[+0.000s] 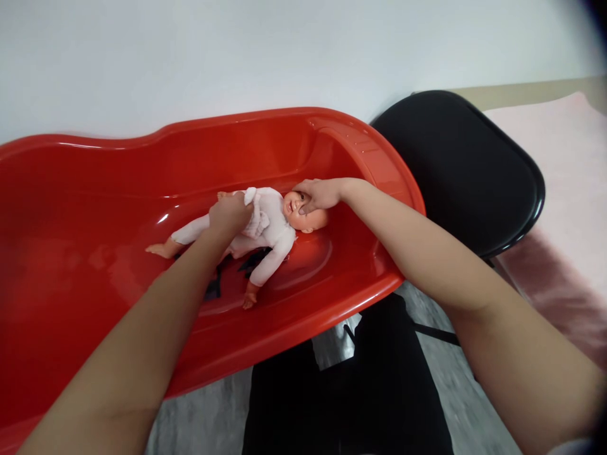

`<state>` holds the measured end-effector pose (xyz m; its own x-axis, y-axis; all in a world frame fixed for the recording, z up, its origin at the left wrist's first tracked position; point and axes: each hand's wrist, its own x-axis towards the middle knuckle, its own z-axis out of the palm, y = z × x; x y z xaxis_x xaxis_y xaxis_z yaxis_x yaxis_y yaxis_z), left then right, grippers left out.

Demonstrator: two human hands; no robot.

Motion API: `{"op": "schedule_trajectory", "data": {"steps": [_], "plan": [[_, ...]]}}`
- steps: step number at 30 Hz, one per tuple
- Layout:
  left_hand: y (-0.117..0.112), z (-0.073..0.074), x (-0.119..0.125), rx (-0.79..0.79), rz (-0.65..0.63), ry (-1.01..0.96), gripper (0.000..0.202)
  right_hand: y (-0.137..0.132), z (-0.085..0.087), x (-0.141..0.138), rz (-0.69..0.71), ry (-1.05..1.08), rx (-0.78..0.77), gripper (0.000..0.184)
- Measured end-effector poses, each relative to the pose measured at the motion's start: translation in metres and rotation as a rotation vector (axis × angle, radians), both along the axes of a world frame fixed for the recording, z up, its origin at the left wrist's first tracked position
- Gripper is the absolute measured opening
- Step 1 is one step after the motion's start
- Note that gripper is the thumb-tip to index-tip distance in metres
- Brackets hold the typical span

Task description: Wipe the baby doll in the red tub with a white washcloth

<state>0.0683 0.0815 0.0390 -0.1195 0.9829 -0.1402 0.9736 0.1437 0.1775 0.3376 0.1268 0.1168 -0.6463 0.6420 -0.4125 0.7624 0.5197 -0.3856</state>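
A baby doll [272, 212] in a pale pink outfit lies on its back inside a red plastic baby bathtub [114, 221], its head toward the right end. My left hand [230, 213] is closed at the doll's waist, beside the bow on its clothing; the fingertips are partly hidden. Around the doll's head, my right hand [320, 193] has its thumb and fingers curled, touching the face. One doll arm points down toward the near wall of the tub, and a bare foot shows past my left forearm. Dark shapes are visible on the tub floor beneath the doll.
A black stool seat [467, 167] stands against the tub's right end. Beyond it lies a pink cloth-covered surface [564, 183]. The white wall [213, 57] runs behind the tub. My black-clad legs [379, 379] are below the near rim, above a grey floor.
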Motion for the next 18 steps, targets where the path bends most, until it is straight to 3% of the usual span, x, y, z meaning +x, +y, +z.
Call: {"op": "schedule_trajectory", "data": {"steps": [18], "plan": [[0.0015, -0.0037, -0.0007, 0.015, 0.026, -0.007, 0.061, 0.0025, -0.0020, 0.0004, 0.003, 0.008, -0.015, 0.061]]}}
